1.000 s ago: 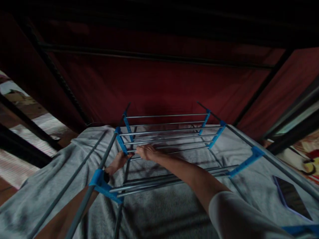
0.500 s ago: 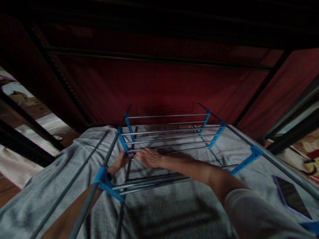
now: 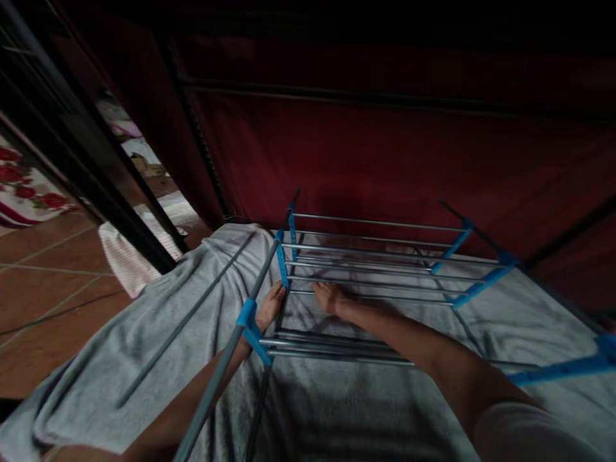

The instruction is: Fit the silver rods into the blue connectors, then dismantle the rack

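A rack of grey metal rods and blue plastic brackets lies on a grey blanket (image 3: 366, 401). My left hand (image 3: 271, 307) is closed at the lower end of a blue bracket (image 3: 282, 262) on the rack's left side, its fingertips pressed to the plastic. A little to the right, my right hand (image 3: 329, 298) curls over the lowest metal rod (image 3: 399, 299) of that section, near its left end. The fingers' undersides are hidden. My left forearm passes behind a long side pole (image 3: 216, 378) and the nearer blue bracket (image 3: 253, 333).
A loose grey pole (image 3: 183, 321) lies on the blanket at the left. Several rods (image 3: 332, 346) cross the rack nearer me. Dark red fabric (image 3: 346, 160) hangs behind, with black frame bars (image 3: 129, 154) at the left above a tiled floor (image 3: 52, 295).
The view has swung left, so the rack appears further right. My right hand has slid rightward along the rod, away from the bracket. My left hand remains at the bracket.
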Tool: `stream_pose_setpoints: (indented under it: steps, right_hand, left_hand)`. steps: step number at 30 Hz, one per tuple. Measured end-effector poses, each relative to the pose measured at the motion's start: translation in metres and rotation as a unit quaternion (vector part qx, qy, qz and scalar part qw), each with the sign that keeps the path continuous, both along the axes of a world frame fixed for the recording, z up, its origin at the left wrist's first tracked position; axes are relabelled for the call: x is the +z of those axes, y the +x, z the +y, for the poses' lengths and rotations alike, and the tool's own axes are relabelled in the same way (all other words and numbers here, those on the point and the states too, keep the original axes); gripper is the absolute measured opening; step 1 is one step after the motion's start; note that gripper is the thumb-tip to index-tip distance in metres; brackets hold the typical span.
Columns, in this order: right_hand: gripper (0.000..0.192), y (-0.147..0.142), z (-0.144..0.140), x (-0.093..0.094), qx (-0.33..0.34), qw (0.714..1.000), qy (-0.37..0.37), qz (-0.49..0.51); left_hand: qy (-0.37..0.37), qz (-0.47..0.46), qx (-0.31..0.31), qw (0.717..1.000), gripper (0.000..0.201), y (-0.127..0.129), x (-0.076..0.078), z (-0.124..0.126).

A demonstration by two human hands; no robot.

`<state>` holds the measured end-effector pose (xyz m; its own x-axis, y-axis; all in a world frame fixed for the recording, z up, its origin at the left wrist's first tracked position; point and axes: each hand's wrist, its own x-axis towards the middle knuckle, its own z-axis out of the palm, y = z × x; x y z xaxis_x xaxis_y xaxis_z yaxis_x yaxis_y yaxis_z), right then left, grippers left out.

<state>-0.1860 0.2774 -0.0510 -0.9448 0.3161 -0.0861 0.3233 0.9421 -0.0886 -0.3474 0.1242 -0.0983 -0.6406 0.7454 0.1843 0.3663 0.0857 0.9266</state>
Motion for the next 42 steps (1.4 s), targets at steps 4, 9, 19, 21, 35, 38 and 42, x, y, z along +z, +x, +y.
stream_pose_setpoints:
  steps: [4, 9, 19, 21, 35, 38, 42]
  right_hand:
    - [0.028, -0.013, -0.002, -0.005, 0.007, 1.000, -0.024, -0.005]
    - [0.023, -0.025, -0.009, -0.008, 0.034, 0.998, -0.045, 0.012]
    - [0.026, -0.031, -0.008, -0.011, 0.036, 0.996, -0.074, 0.032]
    - [0.026, -0.030, -0.009, -0.011, 0.033, 0.995, -0.084, 0.041]
    - [0.024, -0.025, -0.005, -0.012, 0.036, 0.996, -0.080, 0.026]
    - [0.023, -0.024, -0.007, -0.010, 0.035, 0.996, -0.082, 0.021]
    - [0.023, -0.024, -0.009, -0.003, 0.033, 0.996, -0.080, 0.025]
  left_hand:
    - [0.011, 0.008, -0.012, 1.000, 0.041, 0.002, -0.007, -0.002]
    - [0.007, 0.058, -0.032, 0.998, 0.054, 0.001, -0.016, 0.000]
    - [-0.010, 0.129, -0.030, 0.991, 0.053, 0.006, -0.017, -0.003]
    - [-0.014, 0.144, -0.025, 0.989, 0.052, 0.007, -0.018, -0.003]
    - [-0.024, 0.153, -0.059, 0.986, 0.056, 0.012, -0.009, -0.003]
    - [-0.019, 0.156, -0.055, 0.986, 0.053, 0.015, -0.005, -0.002]
    - [-0.013, 0.147, -0.027, 0.989, 0.046, 0.021, -0.002, 0.000]
